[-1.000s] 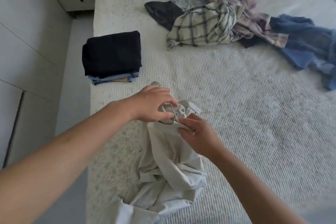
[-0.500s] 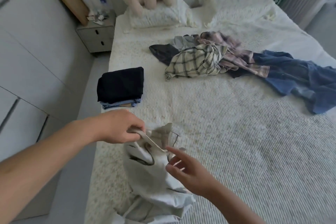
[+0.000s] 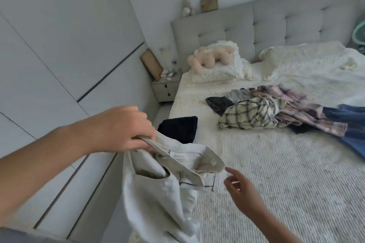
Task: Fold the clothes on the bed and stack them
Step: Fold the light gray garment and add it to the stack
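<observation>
The left hand (image 3: 120, 130) pinches the waistband of pale trousers (image 3: 158, 189), holding them up over the bed (image 3: 276, 183) edge. The right hand (image 3: 240, 189) hovers just beside them, fingers loosely spread, empty. Beyond lie a folded dark stack (image 3: 178, 129) and an unfolded heap (image 3: 266, 112).

both forearms are bare, no sleeves showing; left hand (image 3: 120, 128) and right hand (image 3: 240, 189) without rings or gloves.

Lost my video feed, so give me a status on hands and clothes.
Left hand gripping pale trousers at waistband. Right hand open beside them. Unfolded pile waiting. Nothing blocking.
</observation>
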